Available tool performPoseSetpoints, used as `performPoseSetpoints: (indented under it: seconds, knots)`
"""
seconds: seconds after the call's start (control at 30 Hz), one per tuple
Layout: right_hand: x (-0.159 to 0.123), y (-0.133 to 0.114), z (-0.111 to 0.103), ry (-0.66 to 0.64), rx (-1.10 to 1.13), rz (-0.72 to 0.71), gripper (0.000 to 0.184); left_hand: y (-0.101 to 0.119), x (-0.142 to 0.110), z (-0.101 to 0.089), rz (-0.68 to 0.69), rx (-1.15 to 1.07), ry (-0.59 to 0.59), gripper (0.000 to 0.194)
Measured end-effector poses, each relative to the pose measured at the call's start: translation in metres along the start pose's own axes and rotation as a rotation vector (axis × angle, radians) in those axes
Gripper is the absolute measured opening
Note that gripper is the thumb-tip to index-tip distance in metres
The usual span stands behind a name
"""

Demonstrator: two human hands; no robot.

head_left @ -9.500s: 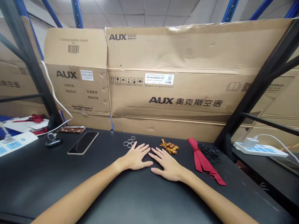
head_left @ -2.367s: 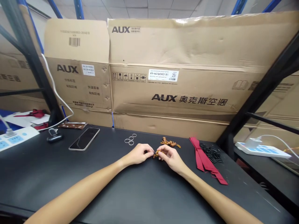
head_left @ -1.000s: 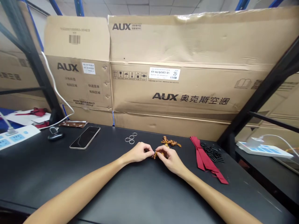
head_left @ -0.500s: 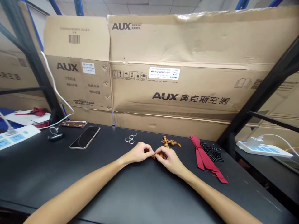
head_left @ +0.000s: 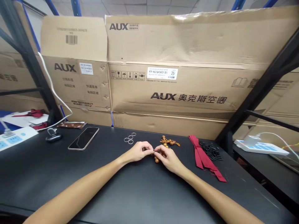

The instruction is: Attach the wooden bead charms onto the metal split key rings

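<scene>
My left hand [head_left: 138,152] and my right hand [head_left: 167,157] meet over the black table [head_left: 46,177], their fingertips pinched together. Between them runs a short string of small wooden beads [head_left: 157,160], with its lowest bead showing just under my right fingers. The thin part inside the pinch is too small to make out. Just beyond my right hand lies a carved wooden bead ornament [head_left: 166,141] with a short tassel, and it looks separate from the held string, though my hand may hide a link.
Several metal rings [head_left: 129,140] lie left of the ornament. A red tie [head_left: 202,156] and black rings [head_left: 211,151] lie to the right. A smartphone [head_left: 83,138], small black padlock [head_left: 53,136] and power strips [head_left: 14,133] stand further out. Cardboard sheets and blue-and-black shelving uprights border the table.
My hands have come slightly closer at the fingertips, and a bead now shows below my right fingers. The whole view has shifted slightly. The ornament, rings and tie have not visibly moved.
</scene>
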State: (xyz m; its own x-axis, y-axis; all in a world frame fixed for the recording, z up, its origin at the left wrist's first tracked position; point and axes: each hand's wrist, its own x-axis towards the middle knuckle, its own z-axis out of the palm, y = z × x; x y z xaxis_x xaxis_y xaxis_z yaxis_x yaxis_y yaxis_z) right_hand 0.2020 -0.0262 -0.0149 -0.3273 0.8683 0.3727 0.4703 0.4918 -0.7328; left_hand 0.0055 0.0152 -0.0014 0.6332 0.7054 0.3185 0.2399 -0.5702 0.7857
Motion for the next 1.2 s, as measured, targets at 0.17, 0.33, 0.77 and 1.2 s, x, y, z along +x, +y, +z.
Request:
performPoseSetpoints:
  seconds: [0.17, 0.33, 0.77, 1.2]
  knots:
    - [0.0008, 0.0041, -0.0011, 0.048, -0.108, -0.03, 0.016, -0.0018, 0.0015, -0.0006, 0.004, -0.031, 0.0, 0.023]
    - [0.0012, 0.0067, -0.0028, 0.046, -0.209, -0.075, 0.015, -0.0027, 0.0004, -0.0007, 0.021, 0.0, 0.0, 0.022]
    - [-0.001, 0.0009, -0.0028, 0.042, -0.29, -0.068, 0.014, 0.0003, 0.0002, -0.0034, 0.022, -0.025, -0.02, 0.026]
    - [-0.0005, 0.0069, -0.0053, 0.1, -0.484, -0.2, 0.007, -0.0015, -0.0017, -0.0048, 0.139, 0.2, -0.058, 0.017]
